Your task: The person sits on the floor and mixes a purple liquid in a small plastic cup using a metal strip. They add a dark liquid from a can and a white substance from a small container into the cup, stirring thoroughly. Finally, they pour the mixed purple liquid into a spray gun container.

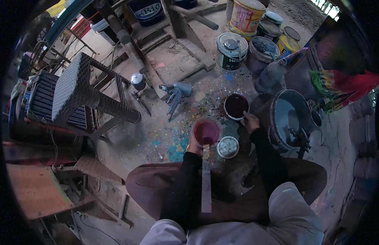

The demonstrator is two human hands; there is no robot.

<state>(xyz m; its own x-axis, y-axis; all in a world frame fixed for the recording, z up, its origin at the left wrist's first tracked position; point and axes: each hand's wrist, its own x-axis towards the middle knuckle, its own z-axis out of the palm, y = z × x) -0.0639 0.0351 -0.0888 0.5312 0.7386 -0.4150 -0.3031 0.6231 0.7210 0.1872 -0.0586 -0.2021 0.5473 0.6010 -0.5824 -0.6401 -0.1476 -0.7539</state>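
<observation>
My left hand (pixel 194 148) is closed round the side of a cup (pixel 219 131) with pinkish-red paint inside. A flat stirring stick (pixel 206 179) leans out of the cup toward me. At the right, my right hand (pixel 250 122) grips the near edge of a small open can (pixel 225 109) with very dark red contents. Whether that can rests on the floor or is lifted, I cannot tell. Between my hands, on the floor, stands a small round container (pixel 228 147) with a pale, paint-smeared top.
Spray guns (pixel 176 96) (pixel 138 83) lie on the paint-spattered floor ahead. To the left is a tipped woven stool (pixel 71 90). A large bucket (pixel 273 122) of greyish liquid stands right, near a cloudy bottle (pixel 270 76), a red-green cloth (pixel 340 87) and several paint cans (pixel 232 51).
</observation>
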